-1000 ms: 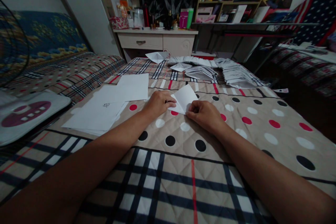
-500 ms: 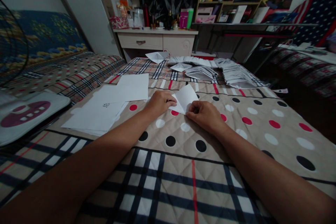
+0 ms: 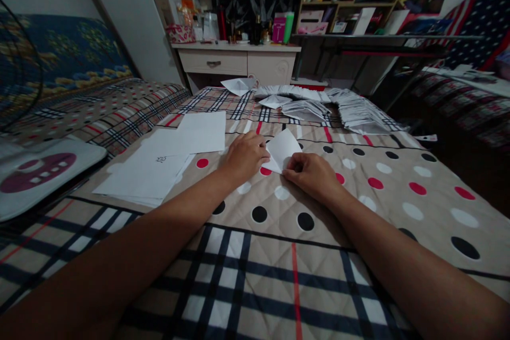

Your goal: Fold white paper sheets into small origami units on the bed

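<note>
A small folded sheet of white paper [image 3: 284, 146] lies on the bedspread in front of me, its crease running toward me. My right hand [image 3: 313, 172] pinches its near right edge between thumb and bent fingers. Over the left part of the paper rests my left hand [image 3: 246, 155], back upward, its curled fingers pressed together on the edge. Its thumb is hidden. To the left is a loose stack of white paper sheets [image 3: 139, 164], the top one bearing a small dark mark, with another sheet [image 3: 203, 132] overlapping its far side.
Beyond my hands a long curved row of folded papers [image 3: 356, 111] stands on the bed, with several loose folded pieces [image 3: 239, 86] beside it. A white bag with a purple print [image 3: 43, 172] lies at the left. A cluttered dresser [image 3: 235, 58] stands behind the bed.
My left hand has rolled over from a pinch at the paper's left corner and covers more of that side. My right hand has stayed put.
</note>
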The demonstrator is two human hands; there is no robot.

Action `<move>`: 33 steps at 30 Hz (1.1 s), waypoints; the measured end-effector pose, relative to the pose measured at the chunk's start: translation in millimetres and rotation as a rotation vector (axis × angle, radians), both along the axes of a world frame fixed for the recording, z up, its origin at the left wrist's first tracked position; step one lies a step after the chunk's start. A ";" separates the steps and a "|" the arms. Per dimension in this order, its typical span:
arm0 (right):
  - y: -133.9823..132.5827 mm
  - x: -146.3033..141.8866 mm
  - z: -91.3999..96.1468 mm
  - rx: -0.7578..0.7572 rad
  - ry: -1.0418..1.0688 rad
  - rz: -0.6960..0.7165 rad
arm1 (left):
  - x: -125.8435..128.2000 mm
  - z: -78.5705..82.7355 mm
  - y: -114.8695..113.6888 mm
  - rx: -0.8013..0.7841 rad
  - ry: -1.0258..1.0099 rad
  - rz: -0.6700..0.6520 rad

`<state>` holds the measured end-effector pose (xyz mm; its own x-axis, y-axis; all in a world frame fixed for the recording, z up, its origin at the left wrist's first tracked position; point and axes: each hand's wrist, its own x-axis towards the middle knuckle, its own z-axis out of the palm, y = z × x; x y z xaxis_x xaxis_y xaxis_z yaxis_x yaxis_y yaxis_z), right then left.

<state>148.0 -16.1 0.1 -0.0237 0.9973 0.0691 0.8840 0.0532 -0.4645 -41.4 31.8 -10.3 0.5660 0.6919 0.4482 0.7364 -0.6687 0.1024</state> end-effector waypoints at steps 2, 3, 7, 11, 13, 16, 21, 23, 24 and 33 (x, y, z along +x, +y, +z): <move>-0.1 0.0 0.1 0.002 -0.001 0.001 | 2.8 -0.6 -3.3 -0.042 0.018 -0.006; -0.2 0.0 0.3 0.005 -0.003 0.004 | 4.1 -1.2 -4.3 -0.085 0.014 -0.003; -0.5 -0.4 1.1 0.004 -0.008 0.000 | 8.2 -1.7 -6.8 -0.225 -0.021 0.027; -0.4 -1.0 0.9 0.000 -0.021 -0.009 | 10.4 0.1 -9.6 -0.211 -0.016 0.059; -0.2 -1.2 0.5 0.003 -0.029 -0.008 | 11.0 0.1 -10.5 -0.208 -0.019 0.067; -0.2 -1.9 0.4 -0.003 -0.031 -0.010 | 11.9 -0.9 -10.9 -0.202 -0.026 0.077; -1.5 -4.4 1.7 -0.014 -0.057 -0.071 | 14.4 -0.8 -11.3 -0.199 -0.053 0.126; -1.8 -5.0 1.9 -0.013 -0.062 -0.094 | 15.7 -0.2 -12.0 -0.219 -0.057 0.136; -1.8 -5.1 1.8 -0.009 -0.056 -0.099 | 16.5 0.0 -12.5 -0.226 -0.058 0.141; -2.1 -4.4 -1.3 0.024 -0.003 -0.090 | 9.8 -5.2 -0.6 -0.363 -0.220 0.080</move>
